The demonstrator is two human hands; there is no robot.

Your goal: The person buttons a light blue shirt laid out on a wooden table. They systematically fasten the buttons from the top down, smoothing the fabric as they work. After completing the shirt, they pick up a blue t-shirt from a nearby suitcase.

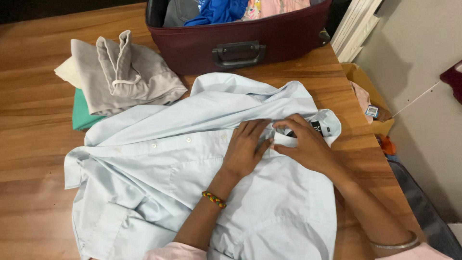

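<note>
Shirt (192,168) — pale blue, buttoned down the front — lies spread across the wooden table (33,144), collar toward the right edge and sleeves bunched at the lower left. The left hand (245,147) rests flat on the placket just below the collar, fingers extended and close together, pressing the cloth down rather than gripping it. The right hand (305,142) sits just beside it at the collar, thumb and forefinger pinched on a small fold of the collar fabric while the other fingers curl loosely. A beaded bracelet (214,199) circles the left wrist and a thin metal bangle (397,244) the right.

Behind the shirt, a folded grey garment (125,72) lies on top of a green one (82,115) at the upper left. An open maroon suitcase (240,43) stands at the table's far edge — coloured clothes show inside it. A cardboard box (365,86) sits beyond the table's right side.
</note>
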